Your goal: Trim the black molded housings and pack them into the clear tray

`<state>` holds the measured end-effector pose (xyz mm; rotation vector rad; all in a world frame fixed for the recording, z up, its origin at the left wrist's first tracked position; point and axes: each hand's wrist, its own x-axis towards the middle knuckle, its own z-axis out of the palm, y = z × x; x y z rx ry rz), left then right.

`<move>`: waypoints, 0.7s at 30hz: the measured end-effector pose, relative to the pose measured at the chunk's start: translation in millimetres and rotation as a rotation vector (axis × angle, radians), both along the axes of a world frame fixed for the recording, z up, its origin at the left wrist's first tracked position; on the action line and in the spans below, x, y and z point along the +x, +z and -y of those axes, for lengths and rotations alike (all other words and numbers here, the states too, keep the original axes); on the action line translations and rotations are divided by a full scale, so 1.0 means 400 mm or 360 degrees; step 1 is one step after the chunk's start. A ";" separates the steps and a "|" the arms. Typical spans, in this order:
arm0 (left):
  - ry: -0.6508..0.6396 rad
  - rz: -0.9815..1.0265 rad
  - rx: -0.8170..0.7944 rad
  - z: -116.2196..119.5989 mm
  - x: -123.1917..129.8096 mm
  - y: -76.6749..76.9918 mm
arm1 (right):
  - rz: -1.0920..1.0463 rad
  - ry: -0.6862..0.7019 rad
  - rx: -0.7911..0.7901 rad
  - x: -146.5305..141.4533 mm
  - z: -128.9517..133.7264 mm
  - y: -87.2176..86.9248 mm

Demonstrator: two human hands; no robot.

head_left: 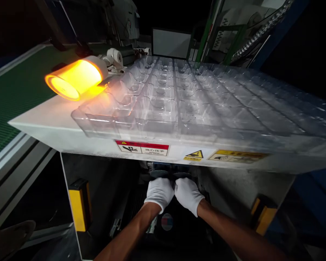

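My left hand (pixel 159 193), in a white glove, reaches under the front edge of the white machine top, just below a round dark disc (pixel 159 173). Beside it, my right hand (pixel 188 194), also gloved in white, is near a second similar disc (pixel 182 175). The two hands are close together at the knuckles. Both have their fingers curled and turned away from view, so what they hold, if anything, is hidden. Above them, a clear plastic tray (pixel 163 125) with rows of moulded pockets lies on the white machine top (pixel 46 119).
A glowing orange lamp (pixel 74 79) stands at the tray's left corner. Further left runs a green conveyor belt (pixel 13 94) with a metal frame. Yellow-and-black sensor blocks (pixel 80 206) flank the opening on the left and right (pixel 263 215).
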<state>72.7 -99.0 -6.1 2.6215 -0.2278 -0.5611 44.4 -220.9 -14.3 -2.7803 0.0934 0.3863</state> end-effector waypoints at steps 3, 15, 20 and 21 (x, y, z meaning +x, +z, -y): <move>0.0040 -0.0008 -0.0041 0.012 -0.001 0.001 | 0.0023 -0.0004 -0.0052 0.005 0.004 0.007; 0.1278 0.0248 -0.0569 -0.394 -0.362 -0.102 | 0.0251 0.0919 0.0708 -0.360 -0.243 -0.119; 0.1860 0.0004 -0.0537 -0.594 -0.822 -0.136 | 0.0032 0.1172 0.0902 -0.559 -0.419 -0.308; 0.1949 -0.0053 -0.0548 -0.595 -0.898 -0.143 | 0.0012 0.1169 0.0894 -0.572 -0.424 -0.329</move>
